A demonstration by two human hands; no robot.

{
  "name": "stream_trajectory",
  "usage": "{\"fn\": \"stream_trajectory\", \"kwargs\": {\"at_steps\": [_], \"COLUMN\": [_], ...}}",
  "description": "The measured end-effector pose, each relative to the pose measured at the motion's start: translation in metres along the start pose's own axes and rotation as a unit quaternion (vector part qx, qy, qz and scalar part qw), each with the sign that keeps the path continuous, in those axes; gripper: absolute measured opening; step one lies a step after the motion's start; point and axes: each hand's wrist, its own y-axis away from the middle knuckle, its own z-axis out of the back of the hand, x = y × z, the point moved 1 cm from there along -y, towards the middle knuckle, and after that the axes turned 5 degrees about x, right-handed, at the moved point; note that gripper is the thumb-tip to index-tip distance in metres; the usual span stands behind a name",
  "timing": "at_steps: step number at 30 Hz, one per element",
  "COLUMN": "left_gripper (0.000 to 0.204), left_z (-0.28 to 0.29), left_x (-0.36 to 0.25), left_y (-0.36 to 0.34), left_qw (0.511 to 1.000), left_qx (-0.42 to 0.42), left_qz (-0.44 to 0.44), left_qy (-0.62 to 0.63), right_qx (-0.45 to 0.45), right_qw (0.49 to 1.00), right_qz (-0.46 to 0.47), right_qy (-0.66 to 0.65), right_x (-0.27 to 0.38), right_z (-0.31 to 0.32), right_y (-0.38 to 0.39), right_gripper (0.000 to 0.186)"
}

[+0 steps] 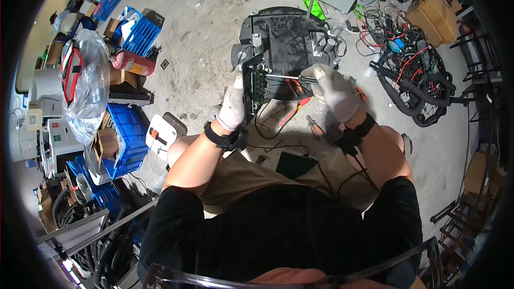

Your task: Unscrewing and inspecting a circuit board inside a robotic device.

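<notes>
My left hand (233, 106), in a pale glove, is closed on the left edge of a dark frame that carries a green circuit board (258, 88), tilted up on its side. A screwdriver (282, 77) is in my gloved right hand (334, 94). Its metal shaft points left and its tip reaches the board; whether it sits in a screw is too small to tell. Just beyond both hands lies a dusty black machine body (284, 37) with metal brackets and fittings.
Red-handled pliers (295, 111) and orange-handled cutters (315, 127) lie on the concrete floor near my knees. A tangled wire heap (409, 69) is at the right. Blue crates (126, 142), a red extinguisher (134, 63) and plastic wrapping (91, 88) stand at the left.
</notes>
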Motion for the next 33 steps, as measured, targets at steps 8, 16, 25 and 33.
{"fn": "stream_trajectory", "kwargs": {"at_steps": [8, 16, 25, 33], "left_gripper": [0.068, 0.066, 0.060, 0.066], "left_z": [0.018, 0.008, 0.031, 0.018], "left_x": [0.001, -0.003, 0.001, -0.006], "left_y": [-0.002, 0.006, 0.003, 0.012], "left_qw": [0.988, 0.997, 0.996, 0.978], "left_qx": [0.000, -0.030, -0.002, 0.044], "left_qz": [0.073, 0.006, 0.072, -0.078], "left_qy": [0.135, 0.065, 0.054, -0.189], "right_qx": [0.005, 0.106, 0.061, 0.265], "right_qw": [0.758, 0.972, 0.822, 0.960], "right_qz": [0.468, -0.129, 0.333, -0.088], "right_qy": [0.455, -0.166, 0.457, 0.022], "right_x": [0.018, 0.000, -0.002, -0.023], "right_z": [-0.012, -0.003, -0.012, -0.015], "right_y": [0.001, -0.003, -0.008, -0.001], "right_gripper": [0.016, 0.022, 0.027, 0.029]}}
